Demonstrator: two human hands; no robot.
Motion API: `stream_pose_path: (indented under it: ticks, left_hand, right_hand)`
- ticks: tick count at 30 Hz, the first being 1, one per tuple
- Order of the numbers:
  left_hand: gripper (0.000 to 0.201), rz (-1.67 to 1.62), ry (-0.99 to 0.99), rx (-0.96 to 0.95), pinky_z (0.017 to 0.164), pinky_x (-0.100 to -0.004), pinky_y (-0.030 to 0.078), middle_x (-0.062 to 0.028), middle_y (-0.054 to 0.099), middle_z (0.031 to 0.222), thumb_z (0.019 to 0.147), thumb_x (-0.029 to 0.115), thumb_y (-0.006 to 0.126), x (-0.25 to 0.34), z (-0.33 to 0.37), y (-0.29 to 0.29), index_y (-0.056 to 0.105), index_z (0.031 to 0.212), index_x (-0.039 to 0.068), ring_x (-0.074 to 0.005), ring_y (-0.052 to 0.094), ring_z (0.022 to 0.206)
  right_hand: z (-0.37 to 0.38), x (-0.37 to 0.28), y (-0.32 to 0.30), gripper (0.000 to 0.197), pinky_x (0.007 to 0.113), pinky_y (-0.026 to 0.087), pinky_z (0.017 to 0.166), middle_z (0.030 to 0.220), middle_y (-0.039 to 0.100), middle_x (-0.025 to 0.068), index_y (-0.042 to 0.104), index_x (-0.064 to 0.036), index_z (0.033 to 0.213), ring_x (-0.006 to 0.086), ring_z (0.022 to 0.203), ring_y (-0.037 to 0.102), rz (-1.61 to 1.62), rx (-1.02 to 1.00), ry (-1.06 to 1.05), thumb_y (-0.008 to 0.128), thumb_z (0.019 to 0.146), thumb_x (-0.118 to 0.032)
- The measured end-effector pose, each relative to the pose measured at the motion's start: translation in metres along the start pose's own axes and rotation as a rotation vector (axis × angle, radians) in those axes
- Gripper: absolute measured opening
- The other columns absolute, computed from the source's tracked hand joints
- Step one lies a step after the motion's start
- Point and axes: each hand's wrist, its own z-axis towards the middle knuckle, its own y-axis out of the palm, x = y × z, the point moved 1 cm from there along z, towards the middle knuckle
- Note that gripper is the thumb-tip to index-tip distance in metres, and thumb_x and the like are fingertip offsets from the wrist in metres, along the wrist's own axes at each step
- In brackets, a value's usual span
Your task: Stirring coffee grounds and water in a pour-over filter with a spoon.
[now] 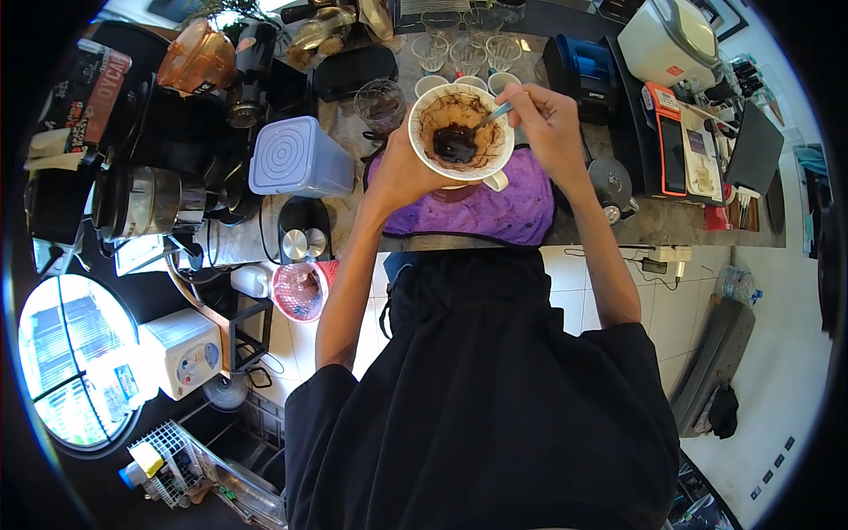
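My left hand (402,172) is closed around the side of a white coffee dripper (496,180), raised over the counter and tilted so its inside shows. A brown-stained paper filter (442,110) lines it, with dark wet coffee grounds (456,143) at the bottom. Pinched in my right hand (549,128) is a spoon (496,115), angled over the dripper's right rim into the filter; the grip hides part of its handle. Beneath lies a purple cloth (521,208) on the counter. Something reddish-brown (452,193) shows just under the dripper, mostly hidden.
Behind the dripper stand small white cups (430,84) and several clear glasses (468,55). A glass with dark residue (380,104) and a lidded bluish container (300,159) are left. Right are a glass-lidded round vessel (611,185) and a blue-black device (583,75).
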Motion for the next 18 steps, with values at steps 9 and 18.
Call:
stream_pose_path:
  ticks: [9,18]
  left_hand:
    - [0.094,0.037,-0.016,0.010,0.099,-0.0348,0.049,-0.0130,0.065,0.123,0.055,0.024,0.097,-0.006,-0.006,-0.003,0.049,0.133,0.000,-0.0209,0.064,0.112]
    - [0.093,0.018,-0.011,0.017,0.100,-0.0351,0.048,-0.0122,0.065,0.122,0.054,0.024,0.097,-0.004,-0.007,-0.002,0.050,0.131,0.001,-0.0205,0.063,0.113]
  right_hand:
    - [0.003,-0.012,-0.013,0.030,0.021,0.032,0.054,0.065,0.056,-0.0040,0.074,-0.0025,0.089,0.0022,0.059,0.044,0.262,0.051,0.105,0.058,0.100,-0.025]
    - [-0.006,-0.017,-0.001,0.027,0.022,0.031,0.050,0.062,0.055,-0.0033,0.073,-0.0016,0.088,0.0013,0.057,0.045,-0.062,0.082,-0.042,0.060,0.098,-0.023]
